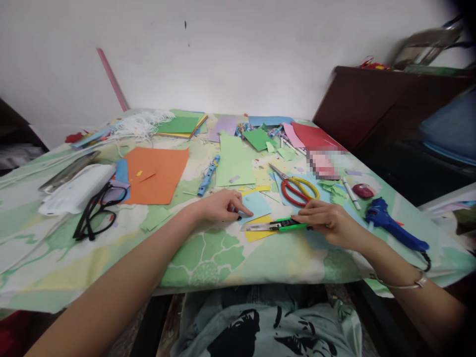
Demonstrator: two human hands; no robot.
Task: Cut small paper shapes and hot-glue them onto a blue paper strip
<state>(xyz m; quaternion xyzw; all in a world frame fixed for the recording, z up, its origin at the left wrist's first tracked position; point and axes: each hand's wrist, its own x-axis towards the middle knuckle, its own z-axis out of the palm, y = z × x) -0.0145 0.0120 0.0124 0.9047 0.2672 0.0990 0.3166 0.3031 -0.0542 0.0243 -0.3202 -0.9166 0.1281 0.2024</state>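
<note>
The right hand (329,223) grips a green cutter (285,225), the unclasped left hand (224,205) presses blue paper (260,204); a pinkish card (323,164) seems unreadable.

Scissors (285,177) behind the knife (275,226), glue gun (394,228) right, eyeglasses (91,212) far left.

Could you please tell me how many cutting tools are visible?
2: the green utility knife in the right hand, and the scissors lying just beyond it. Others may be hidden.

The person's left grip (225,205) rests a finger on light-blue paper (261,204); the right grip (327,221) holds a green-handled knife (285,224) over yellow paper (257,236), scissors (285,179) lying beyond on the table (297,267)
</note>
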